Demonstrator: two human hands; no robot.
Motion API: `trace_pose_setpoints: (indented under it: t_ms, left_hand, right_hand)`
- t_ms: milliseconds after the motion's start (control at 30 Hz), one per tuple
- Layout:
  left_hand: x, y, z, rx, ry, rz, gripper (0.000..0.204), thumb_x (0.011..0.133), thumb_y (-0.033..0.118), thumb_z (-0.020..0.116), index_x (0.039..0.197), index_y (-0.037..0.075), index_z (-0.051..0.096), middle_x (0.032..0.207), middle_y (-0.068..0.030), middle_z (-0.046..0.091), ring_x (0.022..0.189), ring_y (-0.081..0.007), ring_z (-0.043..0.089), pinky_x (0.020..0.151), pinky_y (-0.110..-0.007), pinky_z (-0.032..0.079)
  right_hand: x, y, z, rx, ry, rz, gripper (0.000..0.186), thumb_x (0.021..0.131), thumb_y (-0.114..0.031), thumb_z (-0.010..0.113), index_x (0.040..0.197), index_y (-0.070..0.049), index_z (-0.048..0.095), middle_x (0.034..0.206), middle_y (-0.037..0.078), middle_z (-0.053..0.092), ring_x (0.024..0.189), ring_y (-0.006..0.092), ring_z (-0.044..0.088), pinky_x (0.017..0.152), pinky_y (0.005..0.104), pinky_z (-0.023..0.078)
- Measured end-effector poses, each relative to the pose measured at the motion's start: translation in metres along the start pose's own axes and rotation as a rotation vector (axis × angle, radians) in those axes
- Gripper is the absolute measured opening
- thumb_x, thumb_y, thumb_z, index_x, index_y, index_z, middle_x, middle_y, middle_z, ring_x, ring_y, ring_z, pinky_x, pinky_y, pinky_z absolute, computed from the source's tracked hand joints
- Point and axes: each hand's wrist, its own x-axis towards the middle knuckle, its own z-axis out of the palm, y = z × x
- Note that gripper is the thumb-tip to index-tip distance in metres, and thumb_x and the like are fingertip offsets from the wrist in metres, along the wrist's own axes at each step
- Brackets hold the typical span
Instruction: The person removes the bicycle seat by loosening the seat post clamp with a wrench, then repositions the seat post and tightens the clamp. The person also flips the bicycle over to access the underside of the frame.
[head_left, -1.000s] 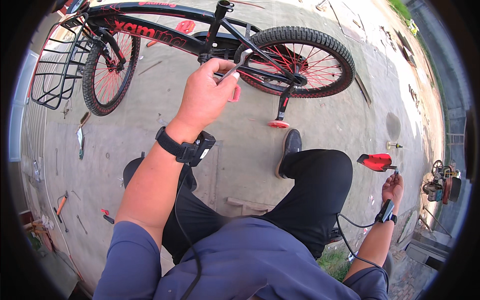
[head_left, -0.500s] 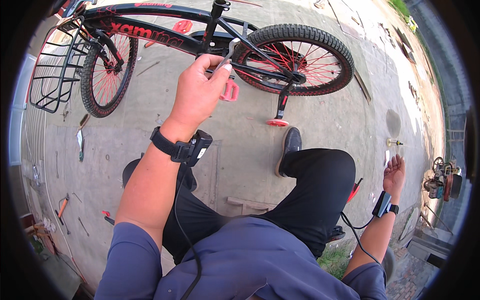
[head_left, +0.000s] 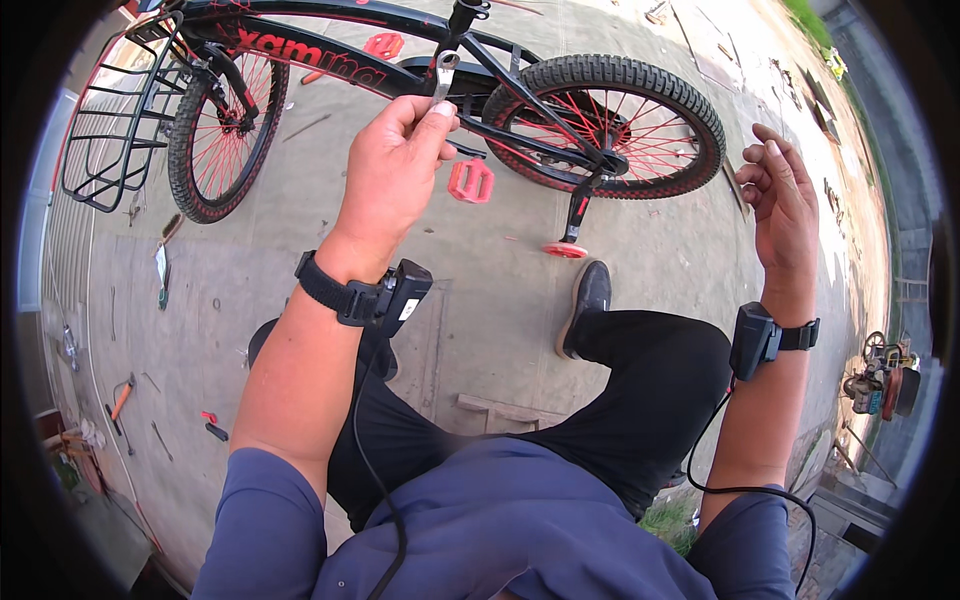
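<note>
My left hand [head_left: 392, 170] pinches a metal wrench [head_left: 443, 82] between thumb and fingers, its ring end pointing up. Behind the wrench stands a black and red bicycle [head_left: 300, 55], close to its seat tube [head_left: 462, 22]. A red pedal [head_left: 470, 181] hangs just below the hand. Raised on the right side, my right hand [head_left: 785, 205] holds nothing visible; its fingers are loosely bent and apart. Nearest to it is the bicycle's rear wheel [head_left: 712, 130]. A training wheel [head_left: 566, 250] with a red rim shows under that wheel.
The bicycle's black wire basket [head_left: 110, 150] is at the far left. On the concrete floor lie an orange-handled hammer [head_left: 123, 398], a brush [head_left: 171, 228] and a flat wooden piece [head_left: 505, 410]. A small machine [head_left: 885, 378] stands at the far right. Cables run from both wrist devices.
My right hand has risen from low on the right to near the rear wheel's height, its fingers bending. The wrench in my left hand has turned more upright. The view has shifted slightly.
</note>
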Motion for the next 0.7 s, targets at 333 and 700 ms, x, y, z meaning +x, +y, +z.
trace_pose_setpoints:
  t_ms: [333, 700]
  left_hand:
    - [-0.001, -0.001, -0.005, -0.033, 0.031, -0.005, 0.026, 0.103, 0.026, 0.064, 0.110, 0.002, 0.069, 0.091, 0.0000, 0.067, 0.082, -0.0059, 0.061, 0.069, -0.024, 0.048]
    - [-0.008, 0.005, -0.009, 0.016, -0.009, -0.022, 0.028, 0.107, 0.016, 0.054, 0.132, 0.004, 0.060, 0.112, -0.0073, 0.066, 0.083, -0.0103, 0.064, 0.077, -0.027, 0.053]
  right_hand:
    - [-0.002, 0.097, 0.059, -0.080, -0.003, 0.289, 0.038, 0.103, -0.023, 0.061, 0.133, 0.000, 0.062, 0.104, 0.008, 0.068, 0.081, 0.0124, 0.065, 0.068, 0.0254, 0.047]
    - [0.020, 0.123, 0.054, -0.202, -0.078, 0.365, 0.039, 0.102, -0.029, 0.066, 0.133, -0.006, 0.060, 0.105, 0.003, 0.069, 0.081, 0.0075, 0.066, 0.067, 0.0212, 0.047]
